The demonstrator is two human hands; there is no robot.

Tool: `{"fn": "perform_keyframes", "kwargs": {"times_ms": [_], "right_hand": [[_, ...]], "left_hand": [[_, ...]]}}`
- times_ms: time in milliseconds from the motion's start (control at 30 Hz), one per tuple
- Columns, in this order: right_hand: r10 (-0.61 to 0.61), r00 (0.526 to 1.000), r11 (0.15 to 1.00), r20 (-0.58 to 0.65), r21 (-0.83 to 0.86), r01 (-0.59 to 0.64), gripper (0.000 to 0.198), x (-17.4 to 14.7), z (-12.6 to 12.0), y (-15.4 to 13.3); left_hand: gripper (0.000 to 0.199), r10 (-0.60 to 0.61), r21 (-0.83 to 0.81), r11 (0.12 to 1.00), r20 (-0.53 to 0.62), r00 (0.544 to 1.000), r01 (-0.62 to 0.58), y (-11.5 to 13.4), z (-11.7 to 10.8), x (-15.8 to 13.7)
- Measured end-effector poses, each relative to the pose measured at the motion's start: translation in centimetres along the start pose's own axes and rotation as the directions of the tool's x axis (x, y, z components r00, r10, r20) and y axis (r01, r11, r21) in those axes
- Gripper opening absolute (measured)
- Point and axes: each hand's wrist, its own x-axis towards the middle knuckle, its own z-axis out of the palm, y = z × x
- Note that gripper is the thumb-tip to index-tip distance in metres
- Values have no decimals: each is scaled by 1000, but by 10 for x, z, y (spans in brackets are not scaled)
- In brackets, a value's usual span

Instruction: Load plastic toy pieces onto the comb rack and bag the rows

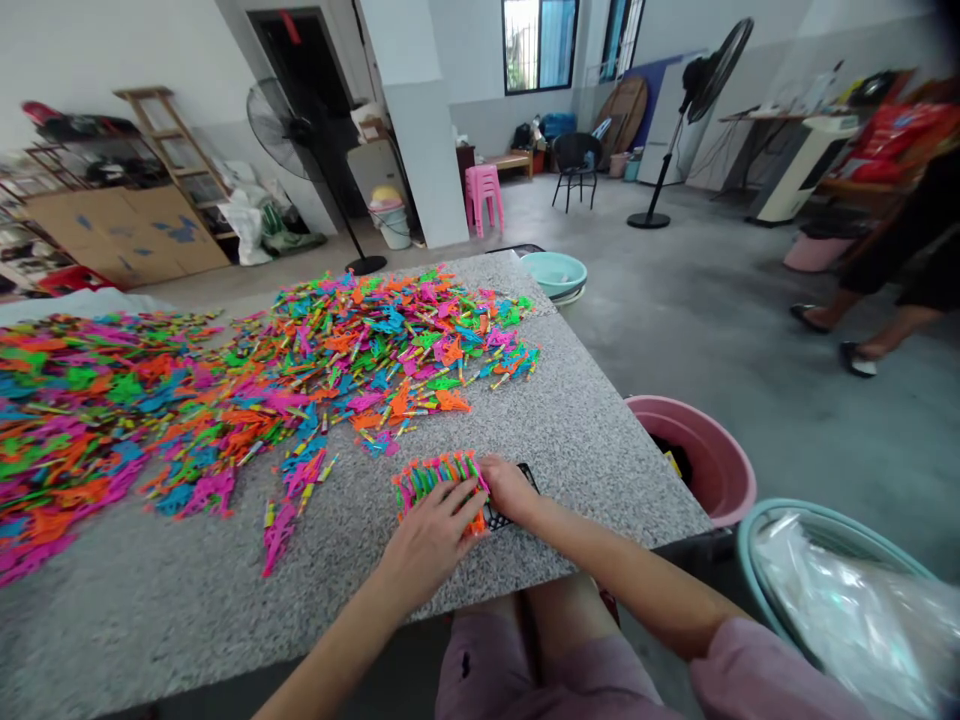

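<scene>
A close-packed row of small bright plastic toys (421, 478), in pink, green, blue and orange, lies on a black perforated tray (496, 517) near the table's front edge. My left hand (429, 530) lies over the row, its fingers bent across the toys at the right end and its thumb at their near side. At that same end, my right hand (510, 487) has its fingers closed at a pink toy; the fingertips are partly hidden. The tray's bare right part shows around my right hand. Several loose toys (281, 530) lie to the left.
A big heap of the same toys (375, 330) covers the back and left of the speckled stone table (577, 440). Beside the table's right edge stand a pink tub (720, 450) and a green basin (757, 530) with clear plastic bags (847, 600). A person (900, 260) stands at far right.
</scene>
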Motion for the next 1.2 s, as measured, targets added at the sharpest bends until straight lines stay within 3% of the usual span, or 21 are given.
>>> {"fn": "perform_keyframes", "kwargs": {"times_ms": [133, 233, 267, 333, 400, 467, 567, 700, 800, 867, 967, 1067, 1200], "right_hand": [[5, 1000, 1000, 4, -12, -5, 18, 1, 7, 5], [-57, 992, 996, 116, 80, 48, 19, 18, -7, 26], [-37, 991, 995, 130, 101, 24, 26, 28, -17, 35], [149, 988, 986, 37, 68, -151, 41, 56, -38, 55], [403, 898, 912, -174, -9, -411, 45, 87, -57, 71], [530, 788, 822, -313, -39, -568, 50, 113, -68, 82], [602, 716, 776, -354, 48, -629, 54, 129, -73, 92], [693, 631, 712, -349, 194, -674, 49, 108, -77, 109], [693, 654, 720, -302, 250, -647, 32, 71, -78, 116], [674, 698, 736, -242, 304, -605, 21, 41, -73, 111], [627, 765, 740, -148, 419, -526, 21, -5, -59, 93], [548, 832, 693, -85, 603, -395, 18, -41, -45, 71], [523, 851, 601, -47, 728, -329, 15, -69, -25, 39]], "left_hand": [[40, 83, 57, 995, 20, 996, -84, -1, -2, 0], [38, 72, 66, 995, 95, 993, -78, -1, -7, 3], [39, 50, 69, 996, 116, 992, -58, 0, -8, 4], [42, 15, 66, 998, 140, 990, -24, 0, -8, 6], [44, -4, 59, 998, 151, 988, -5, 1, -6, 6], [47, -20, 53, 999, 162, 987, 11, 1, -5, 5], [47, -34, 37, 999, 173, 984, 28, 2, -4, 4], [42, -18, -4, 1000, 150, 989, 19, 3, -5, 3], [38, -16, -25, 999, 106, 994, 19, 4, -5, 3], [36, -13, -39, 999, 80, 997, 16, 4, -5, 3], [38, -8, -55, 998, 61, 998, 11, 5, -6, 3], [42, -10, -58, 998, 63, 998, 14, 7, -8, 3], [45, -12, -48, 999, 71, 997, 15, 8, -9, 3]]}}
